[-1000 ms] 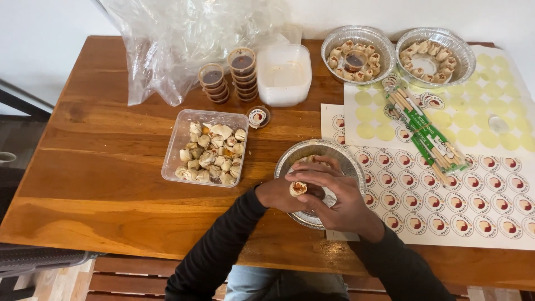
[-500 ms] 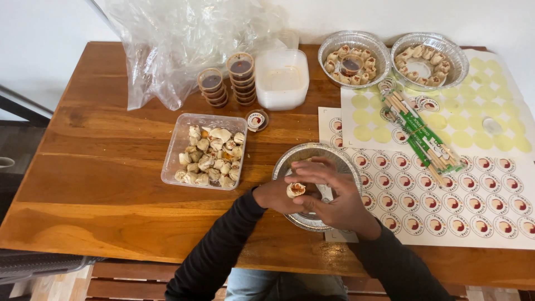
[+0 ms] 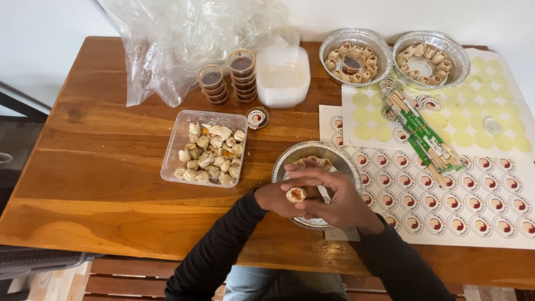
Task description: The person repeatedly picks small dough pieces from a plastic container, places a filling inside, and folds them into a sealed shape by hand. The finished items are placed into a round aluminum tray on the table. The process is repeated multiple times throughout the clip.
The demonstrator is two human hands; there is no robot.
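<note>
Two hands meet over the near foil tray [image 3: 290,157]; my left hand [image 3: 277,198] pinches a small roll [image 3: 296,194] between fingertips, its cut end facing up at me, while my right hand [image 3: 329,192] curls closed around it from the right, fingers arched over the top; the roll sits directly above the tray's near rim, both hands equally close; the clear tub of rolls [image 3: 207,147] lies to the left, nearer my left hand.
</note>
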